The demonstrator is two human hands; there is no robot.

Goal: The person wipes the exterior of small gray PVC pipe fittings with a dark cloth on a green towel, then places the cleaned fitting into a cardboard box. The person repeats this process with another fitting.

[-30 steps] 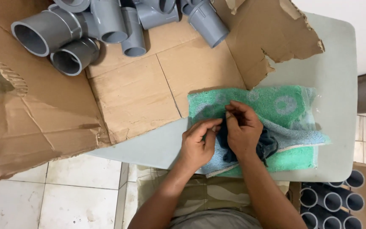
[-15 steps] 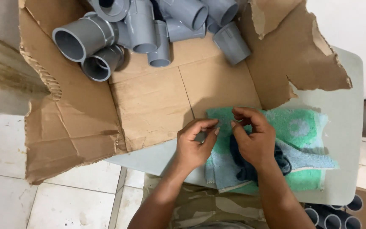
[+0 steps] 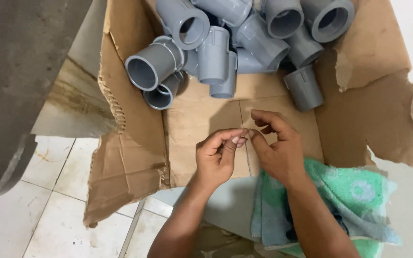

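- Cardboard box: torn and laid open on the counter; its floor lies directly beneath the grip and its ragged walls rise to either side. It is judged light and floppy.
- Pile of grey pipe fittings: heaped at the far end of the box, beyond the grip and apart from it. They are judged rigid, smooth and fairly light; each would best be taken around its barrel or by a finger hooked in its open mouth.
- Green and blue towel: spread behind and to the right of the grip, partly under the right forearm. It is judged soft and limp.
- Left hand and right hand: raised over the box floor, fingertips brought together. Thumb and forefinger of each are pressed nearly closed; whether something very small is pinched between them cannot be told.
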